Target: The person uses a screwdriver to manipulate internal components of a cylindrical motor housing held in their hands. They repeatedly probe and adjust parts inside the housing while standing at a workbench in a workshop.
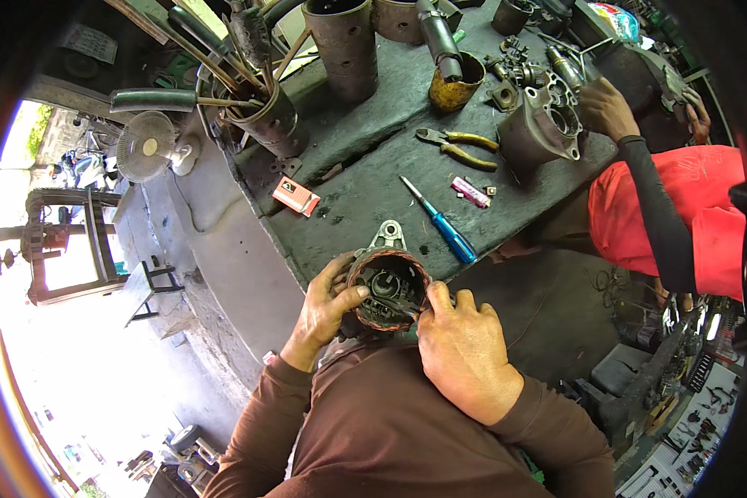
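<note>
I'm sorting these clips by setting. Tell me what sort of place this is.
Most likely a small motor or auto-electric repair workshop. A grimy workbench holds pliers, a blue-handled screwdriver and a metal motor housing, and the left hand and right hand hold a round copper-wound motor part.

1. The round motor housing (388,289) sits at the table's (365,187) near edge, between the left hand (324,307) and the right hand (465,349).
2. Behind it, on the table, lies a screwdriver (440,222).
3. Pliers (458,147) lie farther back.
4. Right of the pliers stands a metal casing (544,124), touched by another person's hand (606,108).
5. A small box (295,196) lies left of the screwdriver.
</note>
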Demonstrator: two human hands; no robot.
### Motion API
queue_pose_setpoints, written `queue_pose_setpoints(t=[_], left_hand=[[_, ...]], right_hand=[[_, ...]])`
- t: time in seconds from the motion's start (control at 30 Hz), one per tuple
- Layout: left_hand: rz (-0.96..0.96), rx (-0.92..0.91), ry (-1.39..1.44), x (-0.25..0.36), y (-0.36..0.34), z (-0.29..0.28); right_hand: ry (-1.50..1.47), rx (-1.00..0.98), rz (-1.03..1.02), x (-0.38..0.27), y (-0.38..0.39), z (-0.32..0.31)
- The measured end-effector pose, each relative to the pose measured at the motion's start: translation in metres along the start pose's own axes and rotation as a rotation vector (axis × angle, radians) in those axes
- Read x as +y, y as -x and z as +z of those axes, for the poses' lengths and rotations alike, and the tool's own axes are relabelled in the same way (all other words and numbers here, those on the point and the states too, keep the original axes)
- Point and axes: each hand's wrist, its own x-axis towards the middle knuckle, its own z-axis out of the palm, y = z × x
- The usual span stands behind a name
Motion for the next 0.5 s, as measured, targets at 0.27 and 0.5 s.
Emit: queue_pose_setpoints(t=[0.27, 0.5], left_hand=[[0.008, 0.123, 0.198, -0.016, 0.027, -0.008], [0.024, 0.114, 0.182, -0.028, 0.029, -0.015]], right_hand=[[-0.183, 0.048, -0.122, -0.004, -0.011, 0.012], [-0.067, -0.014, -0.155, -0.016, -0.014, 0.006]])
